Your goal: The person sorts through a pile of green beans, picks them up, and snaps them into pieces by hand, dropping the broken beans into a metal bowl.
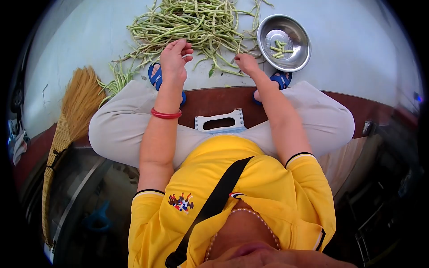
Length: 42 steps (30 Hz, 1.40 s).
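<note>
My left hand [175, 56] is raised at the near edge of the bean pile, its fingers loosely bent and apart, with nothing visible in them. Long green beans [192, 24] lie in a tangled heap on the pale floor beyond it. To the right, my right hand [246, 63] is closed in a pinch beside the heap's near right edge; what its fingertips hold is too small to make out. A round metal bowl [305, 47] stands just past my right hand, with several short bean pieces [280, 50] inside.
A straw broom [80, 102] leans at the left, near a smaller bunch of greens [118, 79]. Blue sandals [155, 76] are on my feet between the hands and my knees. A white plastic piece with a handle slot [239, 119] sits between my legs, by a dark red ledge [210, 99].
</note>
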Each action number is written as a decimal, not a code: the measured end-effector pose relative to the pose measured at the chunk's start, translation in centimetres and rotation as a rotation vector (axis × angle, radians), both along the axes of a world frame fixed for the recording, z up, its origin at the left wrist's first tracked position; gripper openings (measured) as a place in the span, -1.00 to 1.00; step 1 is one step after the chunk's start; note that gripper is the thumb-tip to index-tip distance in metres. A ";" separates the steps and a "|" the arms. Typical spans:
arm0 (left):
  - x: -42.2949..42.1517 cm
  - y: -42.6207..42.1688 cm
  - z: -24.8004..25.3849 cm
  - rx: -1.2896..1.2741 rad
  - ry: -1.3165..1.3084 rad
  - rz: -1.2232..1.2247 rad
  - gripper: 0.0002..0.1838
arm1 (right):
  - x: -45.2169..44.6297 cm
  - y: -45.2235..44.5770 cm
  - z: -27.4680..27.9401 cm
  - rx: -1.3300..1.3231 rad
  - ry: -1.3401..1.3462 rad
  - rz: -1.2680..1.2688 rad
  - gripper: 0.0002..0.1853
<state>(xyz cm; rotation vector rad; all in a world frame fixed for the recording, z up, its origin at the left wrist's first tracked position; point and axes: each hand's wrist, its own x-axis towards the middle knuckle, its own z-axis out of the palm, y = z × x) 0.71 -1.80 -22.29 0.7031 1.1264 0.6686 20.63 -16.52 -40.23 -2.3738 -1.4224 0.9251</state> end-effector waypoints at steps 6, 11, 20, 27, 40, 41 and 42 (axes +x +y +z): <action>-0.5 0.3 -1.2 -0.032 0.018 -0.057 -0.92 | -4.0 -2.5 -3.9 -0.141 -0.259 0.064 -0.73; -0.3 0.1 -1.4 -0.053 0.052 -0.107 -0.91 | -3.1 -2.5 -4.2 -0.184 -0.154 0.181 -0.78; 0.9 -0.4 -1.0 0.128 0.219 -0.379 -0.84 | -0.5 4.7 11.1 -0.205 0.386 0.399 -0.73; 1.6 -0.7 0.4 0.649 0.207 -0.553 -0.69 | 1.7 5.3 25.1 0.162 0.735 0.064 -0.70; 1.8 -2.6 6.2 0.346 -0.248 -0.485 -0.79 | 0.1 2.9 28.9 0.319 1.292 -0.240 -0.69; 1.6 -2.5 6.2 0.347 -0.248 -0.486 -0.79 | 0.0 2.9 28.8 0.317 1.246 -0.237 -0.69; 1.4 -2.3 6.2 0.358 -0.223 -0.538 -0.78 | 0.0 2.8 28.9 0.318 1.246 -0.237 -0.69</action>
